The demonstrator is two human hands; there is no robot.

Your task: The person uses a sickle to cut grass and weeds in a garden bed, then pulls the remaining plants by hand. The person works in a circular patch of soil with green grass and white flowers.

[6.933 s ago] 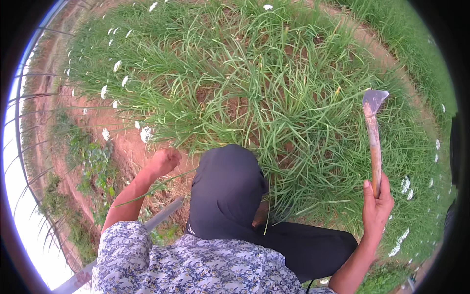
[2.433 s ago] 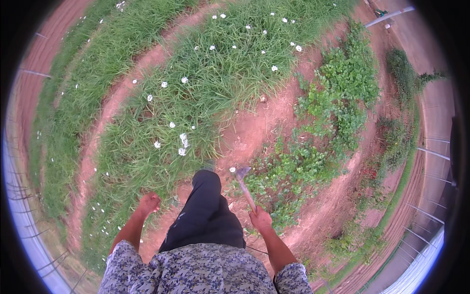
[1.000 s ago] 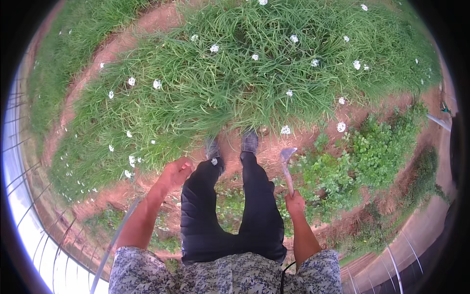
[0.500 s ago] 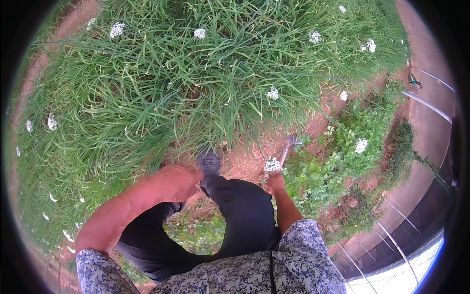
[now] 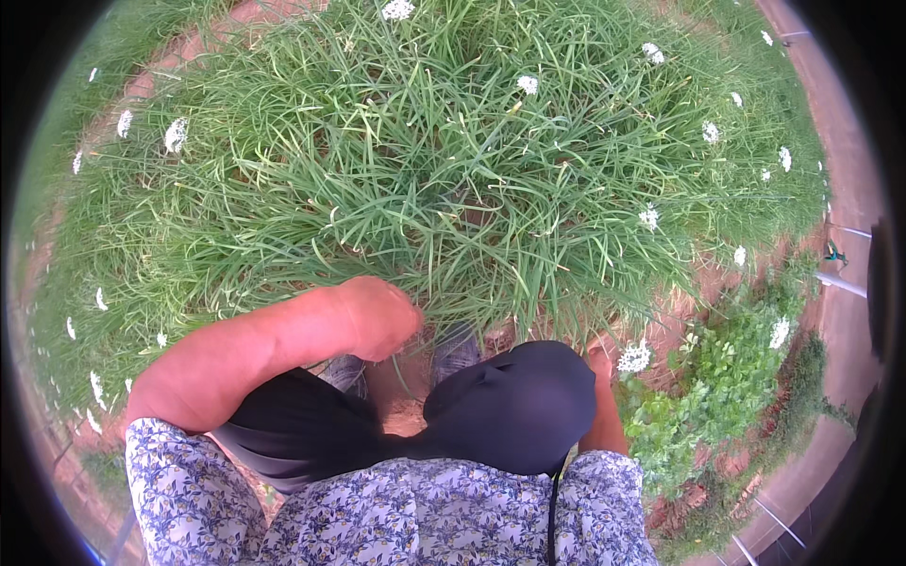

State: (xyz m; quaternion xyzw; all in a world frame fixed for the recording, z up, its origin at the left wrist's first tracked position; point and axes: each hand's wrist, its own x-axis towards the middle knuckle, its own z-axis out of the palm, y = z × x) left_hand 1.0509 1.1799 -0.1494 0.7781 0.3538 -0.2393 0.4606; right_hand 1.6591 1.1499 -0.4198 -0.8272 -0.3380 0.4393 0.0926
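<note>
My left hand point(image 5: 382, 319) hangs over the near edge of a clump of flat-leaved green plants point(image 5: 453, 217), likely garlic chives. It looks closed, with the fingers curled down; what they hold, if anything, is hidden under the hand. Most of my right hand point(image 5: 600, 360) lies behind my right knee point(image 5: 543, 406), so its fingers cannot be made out. Right beside it is a white flower head point(image 5: 634, 356). No tool shows in the current view.
Low broad-leaved plants point(image 5: 717, 387) grow on the right. Beyond them a paved strip point(image 5: 845, 311) curves along the side, crossed by pale poles point(image 5: 840, 284). Bare reddish soil point(image 5: 675, 321) lies between the plantings. My shoes point(image 5: 457, 349) stand against the clump.
The view has shifted, and my knees now sit wider. My left hand is slightly higher in the picture. The pale-handled tool with a metal head at my right hand has gone out of sight.
</note>
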